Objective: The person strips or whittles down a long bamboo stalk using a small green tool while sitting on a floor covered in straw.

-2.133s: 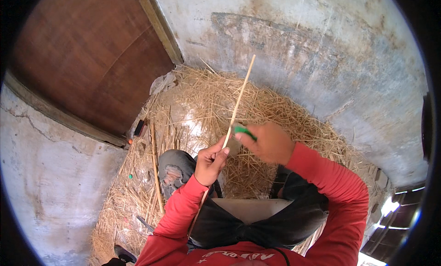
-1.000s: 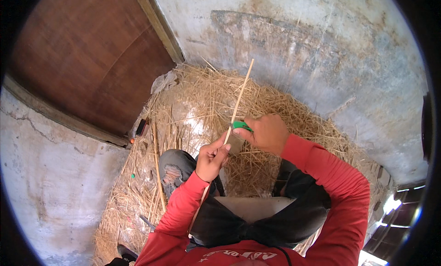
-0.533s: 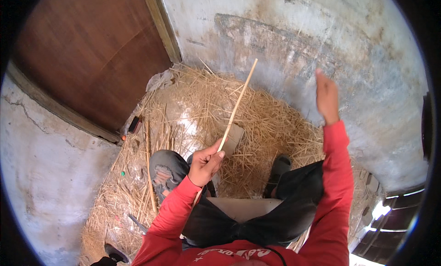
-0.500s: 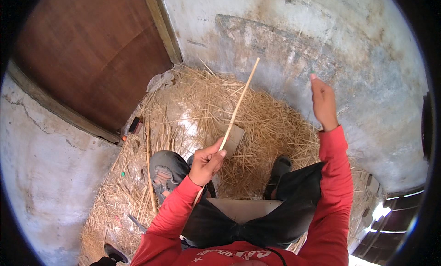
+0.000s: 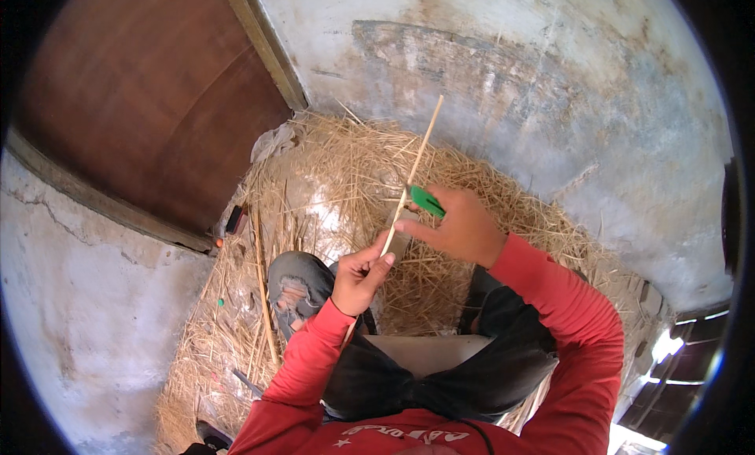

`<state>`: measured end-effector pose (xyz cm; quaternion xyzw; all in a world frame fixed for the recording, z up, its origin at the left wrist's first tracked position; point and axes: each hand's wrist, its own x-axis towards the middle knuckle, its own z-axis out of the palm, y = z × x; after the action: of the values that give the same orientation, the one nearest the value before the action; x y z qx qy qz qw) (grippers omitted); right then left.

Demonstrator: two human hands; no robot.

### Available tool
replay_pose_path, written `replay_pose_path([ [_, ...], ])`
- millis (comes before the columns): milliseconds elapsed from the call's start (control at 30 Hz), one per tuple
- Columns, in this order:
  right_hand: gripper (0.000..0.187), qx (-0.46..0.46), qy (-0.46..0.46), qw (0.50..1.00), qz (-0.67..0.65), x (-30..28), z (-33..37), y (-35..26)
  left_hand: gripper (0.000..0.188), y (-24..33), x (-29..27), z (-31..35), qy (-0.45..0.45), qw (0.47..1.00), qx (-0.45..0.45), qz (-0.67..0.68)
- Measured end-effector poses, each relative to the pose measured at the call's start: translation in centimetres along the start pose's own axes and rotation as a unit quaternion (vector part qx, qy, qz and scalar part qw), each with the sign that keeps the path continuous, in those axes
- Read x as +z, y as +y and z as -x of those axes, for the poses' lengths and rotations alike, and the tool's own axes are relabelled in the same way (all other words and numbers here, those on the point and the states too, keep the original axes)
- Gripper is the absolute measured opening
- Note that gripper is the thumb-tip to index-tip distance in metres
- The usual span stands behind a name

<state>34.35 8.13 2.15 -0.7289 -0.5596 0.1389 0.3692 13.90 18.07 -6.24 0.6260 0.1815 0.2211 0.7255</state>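
Observation:
A long, thin, pale bamboo stick [image 5: 429, 131] slants up and away in front of me. Its lower part is gripped by my left hand [image 5: 359, 278], with the thumb pressed along it. My right hand [image 5: 462, 225] is closed around a green utility knife [image 5: 427, 201], mostly hidden by the fingers. The knife's tip meets the stick, or lies very close to it, above my left hand. My right thumb reaches to the stick below the knife. The stick's near end runs down past my left wrist.
Straw-like shavings [image 5: 346, 152] cover the floor around my feet. A brown door [image 5: 149, 101] stands at the far left, beside a stained wall [image 5: 511, 85]. Longer poles [image 5: 263, 282] lie left of my knee, near a dark block-shaped object [image 5: 234, 219].
My right hand has come down and left from its raised place near the wall, bringing the green utility knife to the stick. My left hand still grips the stick, shifted slightly right.

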Motion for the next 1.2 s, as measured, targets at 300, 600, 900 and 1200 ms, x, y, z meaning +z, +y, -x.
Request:
replay_pose_path([
  [300, 0.023, -0.08, 0.006, 0.997, 0.02, 2.1, -0.4, 2.6, 0.045, -0.6, 0.5, 0.2, 0.001, 0.995, 0.03, -0.095],
  [600, 0.04, 0.029, 0.114, 0.993, -0.02, -3.5, -2.3, 3.4, 0.043, -0.6, -0.7, 0.9, 0.018, 0.999, 0.009, -0.029],
  [900, 0.048, -0.03, -0.068, 0.989, 0.128, 2.4, 1.0, 1.1, 0.043, -0.6, -0.7, 0.9, 0.018, 1.0, -0.002, -0.014],
  [1200, 0.058, -0.07, -0.041, 0.972, 0.221, 3.5, -1.0, 3.3, 0.04, -0.6, -1.8, 1.2, -0.02, 0.998, 0.031, -0.048],
])
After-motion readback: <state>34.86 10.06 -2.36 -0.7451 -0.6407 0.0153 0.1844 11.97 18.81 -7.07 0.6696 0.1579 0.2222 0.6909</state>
